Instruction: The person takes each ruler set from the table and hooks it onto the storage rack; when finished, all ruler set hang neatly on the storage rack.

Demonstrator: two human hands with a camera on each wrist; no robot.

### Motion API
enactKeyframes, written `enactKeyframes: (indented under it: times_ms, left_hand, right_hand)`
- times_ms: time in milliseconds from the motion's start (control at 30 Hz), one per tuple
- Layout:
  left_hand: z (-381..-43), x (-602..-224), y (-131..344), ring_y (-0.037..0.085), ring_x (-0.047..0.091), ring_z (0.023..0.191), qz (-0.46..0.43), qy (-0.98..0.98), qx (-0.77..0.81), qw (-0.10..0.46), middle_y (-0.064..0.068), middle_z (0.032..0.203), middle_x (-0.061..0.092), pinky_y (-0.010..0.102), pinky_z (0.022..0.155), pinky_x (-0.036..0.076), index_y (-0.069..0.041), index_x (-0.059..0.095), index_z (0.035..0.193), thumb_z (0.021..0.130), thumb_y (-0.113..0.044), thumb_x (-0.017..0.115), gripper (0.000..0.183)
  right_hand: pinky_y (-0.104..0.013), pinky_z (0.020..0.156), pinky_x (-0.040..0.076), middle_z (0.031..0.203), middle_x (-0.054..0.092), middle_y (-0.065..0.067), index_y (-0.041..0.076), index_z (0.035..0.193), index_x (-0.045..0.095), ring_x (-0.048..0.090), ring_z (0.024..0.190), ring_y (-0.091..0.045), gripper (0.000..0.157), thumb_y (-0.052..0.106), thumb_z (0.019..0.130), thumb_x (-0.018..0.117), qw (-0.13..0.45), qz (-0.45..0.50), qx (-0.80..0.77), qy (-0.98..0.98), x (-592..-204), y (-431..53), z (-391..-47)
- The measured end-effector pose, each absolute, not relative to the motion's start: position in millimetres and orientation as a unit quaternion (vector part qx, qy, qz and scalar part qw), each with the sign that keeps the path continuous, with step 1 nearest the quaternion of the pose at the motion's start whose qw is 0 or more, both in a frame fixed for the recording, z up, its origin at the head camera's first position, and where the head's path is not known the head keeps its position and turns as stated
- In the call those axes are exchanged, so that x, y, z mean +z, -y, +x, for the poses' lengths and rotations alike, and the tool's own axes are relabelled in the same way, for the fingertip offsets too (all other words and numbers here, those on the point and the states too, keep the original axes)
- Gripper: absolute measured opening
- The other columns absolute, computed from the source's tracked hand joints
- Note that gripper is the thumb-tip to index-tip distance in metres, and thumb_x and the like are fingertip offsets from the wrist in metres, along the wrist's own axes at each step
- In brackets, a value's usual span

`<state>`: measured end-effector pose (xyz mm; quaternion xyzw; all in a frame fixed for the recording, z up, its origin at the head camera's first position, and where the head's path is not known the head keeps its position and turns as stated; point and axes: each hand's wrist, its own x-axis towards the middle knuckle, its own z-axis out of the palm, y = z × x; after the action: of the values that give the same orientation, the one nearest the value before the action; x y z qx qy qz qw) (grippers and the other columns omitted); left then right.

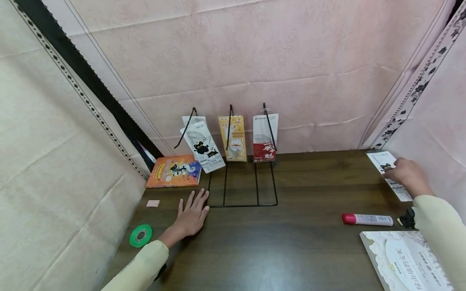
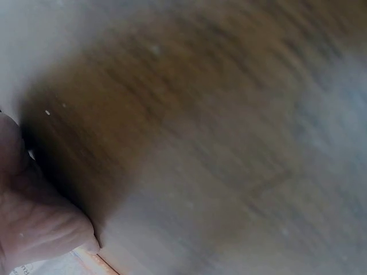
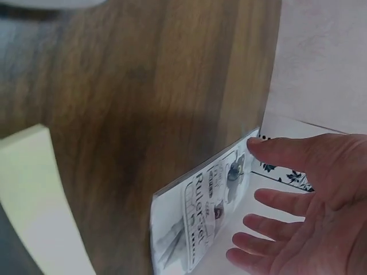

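Note:
My left hand point(image 1: 191, 217) lies flat on the wooden table with fingers spread, fingertips at the front left corner of a black wire display rack point(image 1: 242, 206). In the left wrist view, part of that hand point(image 2: 37, 220) shows at the edge. At the far right, my right hand point(image 1: 410, 174) is over a white ruler set packet point(image 1: 401, 192) with a black cat print. The right wrist view has the thumb point(image 3: 269, 150) at the packet's top end, the other fingers extended and apart. From the rack's hooks hang white cat packets point(image 1: 201, 146), a yellow packet point(image 1: 237, 137) and a white-and-red packet point(image 1: 264, 151).
An orange book point(image 1: 172, 171) lies left of the rack, with a pink eraser point(image 1: 153, 203) and green tape roll point(image 1: 140, 236) nearer. A red-capped glue stick point(image 1: 367, 219) and a white box point(image 1: 404, 258) are front right. Cloth walls point(image 1: 255, 52) enclose the table.

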<state>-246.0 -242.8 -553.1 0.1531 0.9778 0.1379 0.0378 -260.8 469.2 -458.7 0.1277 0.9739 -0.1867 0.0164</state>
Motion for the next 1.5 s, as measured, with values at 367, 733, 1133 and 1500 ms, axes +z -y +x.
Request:
enactKeyframes:
  times_ms: [367,733,1133,1500]
  left_hand:
    - [-246.0,-544.0,239.4,0.028,-0.001,0.152,0.152,-0.978,0.132,0.043,-0.01,0.164,0.003,0.067,0.114,-0.002,-0.033,0.009,0.155,0.104,-0.05,0.02,0.055]
    - [-246.4,-540.1,238.5,0.029,-0.001,0.152,0.149,-0.978,0.134,0.054,-0.007,0.164,0.002,0.068,0.113,-0.003,-0.032,0.009,0.156,0.104,-0.048,0.023,0.056]
    - [-238.3,-531.7,234.9,0.033,0.005,0.152,0.148,-0.98,0.127,0.046,-0.003,0.164,0.008,0.07,0.112,0.003,-0.028,0.014,0.156,0.105,-0.042,0.029,0.055]
    - [-235.0,-529.8,236.9,0.032,0.005,0.152,0.148,-0.979,0.13,0.05,-0.004,0.164,0.008,0.07,0.112,0.003,-0.029,0.014,0.156,0.104,-0.044,0.029,0.056]
  right_hand:
    - [-0.031,0.05,0.035,0.075,0.057,-0.02,-0.005,0.084,0.055,0.051,0.067,-0.032,0.043,0.038,0.086,0.062,0.005,0.12,-0.166,-0.979,-464.7,-474.2,-256.7]
    - [-0.033,0.055,0.036,0.09,0.062,-0.031,-0.011,0.098,0.061,0.055,0.073,-0.036,0.048,0.03,0.076,0.073,-0.014,0.109,-0.167,-0.98,-470.7,-473.0,-261.3]
    - [-0.042,0.065,0.039,0.111,0.053,-0.038,-0.012,0.119,0.049,0.052,0.089,-0.045,0.073,0.039,0.074,0.078,-0.016,0.123,-0.199,-0.972,-476.5,-474.6,-260.8]
    - [-0.059,0.083,0.04,0.125,0.037,-0.046,-0.023,0.135,0.027,0.044,0.104,-0.055,0.1,0.036,0.074,0.079,0.003,0.115,-0.252,-0.961,-490.6,-484.6,-273.1]
